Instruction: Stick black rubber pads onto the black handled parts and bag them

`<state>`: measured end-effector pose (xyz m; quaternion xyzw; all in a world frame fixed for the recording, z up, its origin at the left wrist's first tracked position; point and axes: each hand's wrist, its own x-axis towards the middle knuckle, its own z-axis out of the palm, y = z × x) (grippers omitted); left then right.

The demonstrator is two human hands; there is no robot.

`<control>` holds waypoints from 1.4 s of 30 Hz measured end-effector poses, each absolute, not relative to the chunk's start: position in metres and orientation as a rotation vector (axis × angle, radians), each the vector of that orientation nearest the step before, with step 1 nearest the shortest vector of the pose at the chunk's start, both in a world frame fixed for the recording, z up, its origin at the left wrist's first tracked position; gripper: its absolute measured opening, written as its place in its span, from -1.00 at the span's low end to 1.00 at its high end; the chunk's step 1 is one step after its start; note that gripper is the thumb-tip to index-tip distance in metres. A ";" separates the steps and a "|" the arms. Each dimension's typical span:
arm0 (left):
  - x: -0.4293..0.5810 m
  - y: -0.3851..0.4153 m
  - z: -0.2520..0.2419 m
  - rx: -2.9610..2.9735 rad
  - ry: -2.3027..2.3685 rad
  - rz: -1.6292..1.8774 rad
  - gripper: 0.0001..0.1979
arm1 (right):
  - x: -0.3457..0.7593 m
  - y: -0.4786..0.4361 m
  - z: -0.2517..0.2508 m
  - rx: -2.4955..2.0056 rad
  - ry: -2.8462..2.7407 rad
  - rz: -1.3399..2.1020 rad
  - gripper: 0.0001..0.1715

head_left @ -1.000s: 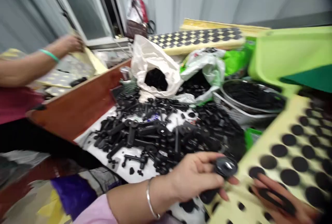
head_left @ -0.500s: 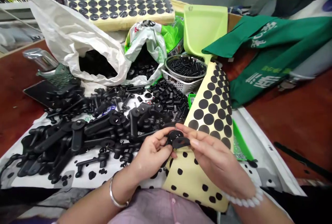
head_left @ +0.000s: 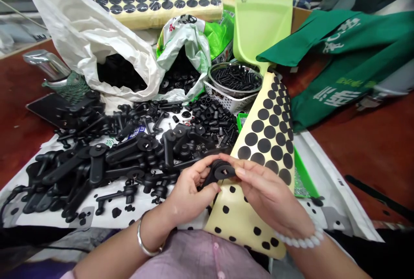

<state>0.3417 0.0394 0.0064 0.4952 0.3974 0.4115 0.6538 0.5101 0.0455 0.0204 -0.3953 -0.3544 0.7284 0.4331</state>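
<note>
Black plastic part (head_left: 212,176) is grasped in the fingers of the left hand (head_left: 190,190), over the yellow sheet (head_left: 242,222); the right hand (head_left: 270,192) pinches the edge of its round pad (head_left: 224,169). If this pinch pulls sideways — the pad could, I judge, sit crooked.

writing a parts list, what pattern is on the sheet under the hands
The sheet is pale yellow with black dots, clearest in the head view.

Black parts (head_left: 97,162) leftward, basket (head_left: 231,105) ahead, open air over far half of dotted sheet (head_left: 261,136)
</note>
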 end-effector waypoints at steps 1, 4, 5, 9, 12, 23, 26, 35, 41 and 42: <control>0.341 0.039 0.006 1.130 0.900 0.932 -0.45 | 0.510 0.046 0.021 -0.986 -0.882 1.816 -0.65; 0.340 0.039 0.003 1.157 0.899 0.925 -0.45 | 0.509 0.047 0.020 -0.996 -0.897 1.814 -0.64; 0.340 0.039 0.002 1.171 0.901 0.928 -0.46 | 0.509 0.047 0.020 -1.001 -0.909 1.808 -0.65; 0.341 0.038 -0.001 1.255 0.920 0.969 -0.47 | 0.509 0.048 0.017 -1.035 -0.933 1.780 -0.68; 0.341 0.038 -0.001 1.296 0.921 0.992 -0.48 | 0.509 0.048 0.016 -1.052 -0.928 1.775 -0.68; 0.343 0.039 -0.001 1.269 1.006 0.993 -0.57 | 0.508 0.048 0.008 -1.077 -0.999 1.672 -0.79; 0.344 0.040 -0.004 1.249 1.019 0.995 -0.59 | 0.508 0.047 0.002 -1.084 -1.020 1.633 -0.81; 0.345 0.040 -0.014 1.266 1.041 1.006 -0.61 | 0.501 0.045 0.004 -1.156 -1.063 1.429 -0.76; 0.343 0.039 -0.015 1.312 1.072 0.987 -0.52 | 0.501 0.047 0.004 -1.201 -1.144 1.402 -0.76; 0.342 0.039 -0.016 1.332 1.079 0.981 -0.49 | 0.501 0.047 0.004 -1.201 -1.148 1.413 -0.77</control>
